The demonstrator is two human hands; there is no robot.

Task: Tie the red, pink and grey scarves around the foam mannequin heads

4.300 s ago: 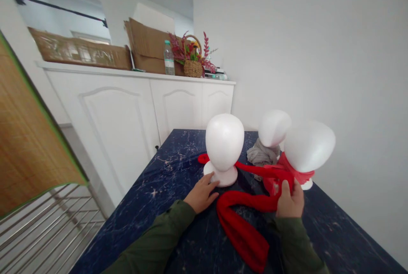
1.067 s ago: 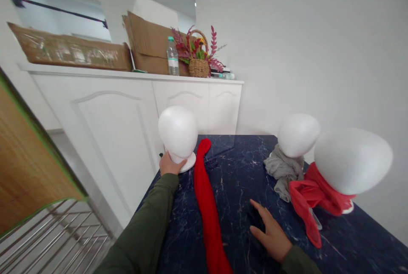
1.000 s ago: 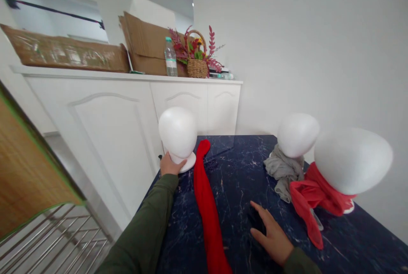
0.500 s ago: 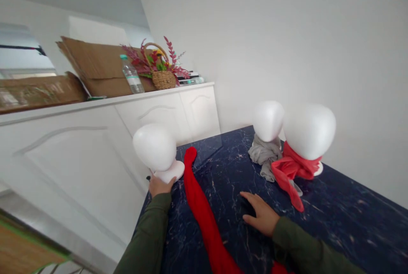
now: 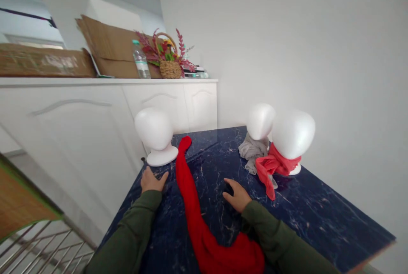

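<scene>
While neither hand grips anything, the step in hand reads as a pause, red scarf (image 5: 191,199) laid lengthwise on the desk (image 5: 321,212), near end bunched. Left hand (image 5: 153,181): left of the scarf, fingers apart, just short of a bare head form (image 5: 155,131) (contact cannot be told). Right hand (image 5: 237,196): right of the scarf, thumb and fingers apart. Farther right of it: second head form (image 5: 260,121) in grey cloth (image 5: 253,148), third head form (image 5: 293,133) in coral cloth (image 5: 270,167). Lifting the scarf would call for fingers closing on its slack length.
</scene>
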